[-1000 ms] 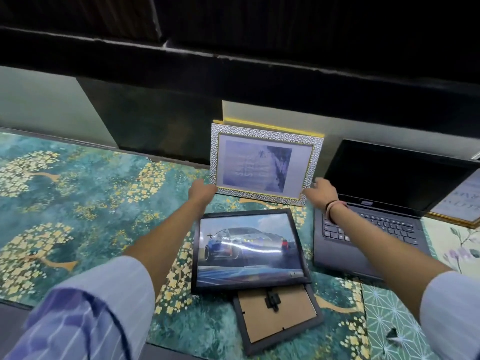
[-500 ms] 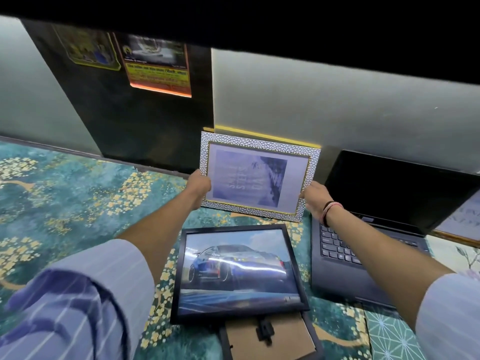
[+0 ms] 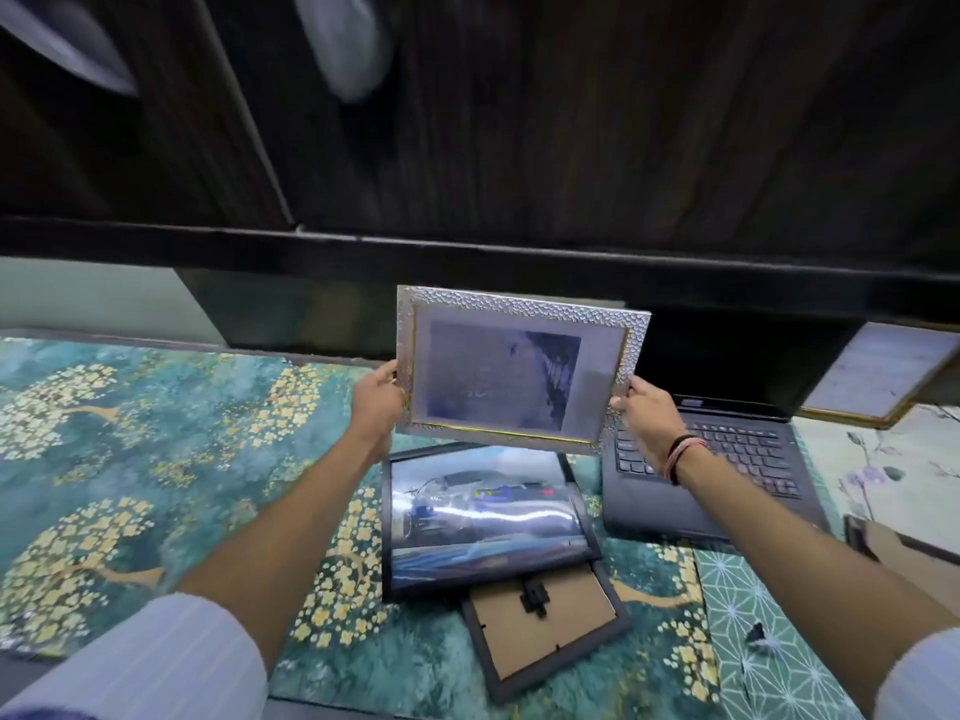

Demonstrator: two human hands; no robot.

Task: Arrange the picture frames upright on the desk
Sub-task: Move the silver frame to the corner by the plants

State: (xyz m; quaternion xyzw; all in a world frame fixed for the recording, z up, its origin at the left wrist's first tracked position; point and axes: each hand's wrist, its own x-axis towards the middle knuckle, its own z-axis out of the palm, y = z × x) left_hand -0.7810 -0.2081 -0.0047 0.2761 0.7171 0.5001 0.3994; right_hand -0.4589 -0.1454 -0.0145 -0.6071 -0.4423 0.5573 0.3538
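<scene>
We read no text anywhere: the print in the silver frame [image 3: 511,374] and the laptop [image 3: 711,480] keys are too blurred.

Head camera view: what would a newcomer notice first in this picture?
First, the silver-bordered frame held up in the air at the centre, the left hand and right hand gripping its sides. Below it, a car picture frame lies flat on the teal floral desk cover, with an open laptop at right.

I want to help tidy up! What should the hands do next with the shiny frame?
Probably lower the silver frame onto the desk mat and stand it upright; the left hand and right hand hold it in the air.
</scene>
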